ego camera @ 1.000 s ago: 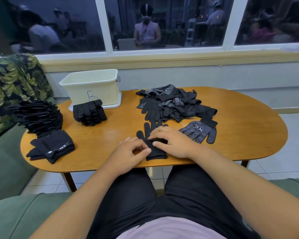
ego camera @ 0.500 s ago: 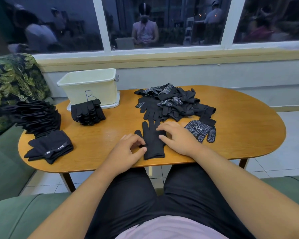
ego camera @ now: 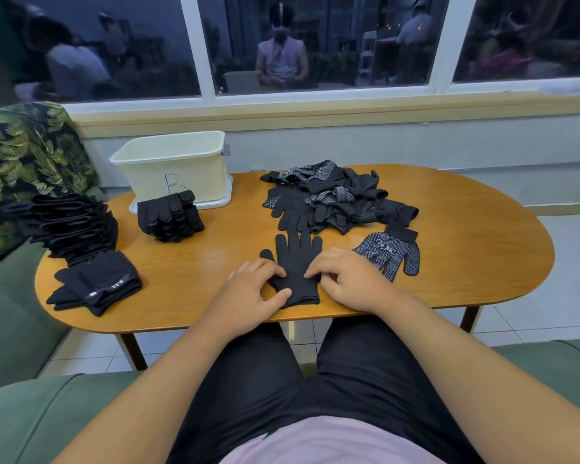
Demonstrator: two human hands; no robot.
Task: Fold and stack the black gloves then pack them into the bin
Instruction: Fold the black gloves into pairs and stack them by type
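A green sofa wraps the near and left sides of the scene, and an oval wooden counter stands in front of the seated person. At the counter's far left a cream bin, marked with a letter B, sits on a white lid. Right of the bin, towards the far edge, lies a loose pile of gloves, some showing dotted palms.

A tall stack of gloves rests at the counter's left end, partly over the sofa arm. Just in front of the bin sits 1 folded stack, and a 2nd, flatter folded stack lies at the near left edge.

The left hand lies at the left side of a single black glove, its curled fingers and thumb pinching that edge near the cuff. The right hand has bent fingertips on the same glove's right edge; whether it grips there I cannot tell. That glove lies flat at the near edge, fingers pointing away from the person. Just right of the right hand lies 1 dotted glove, palm up, apart from the pile.
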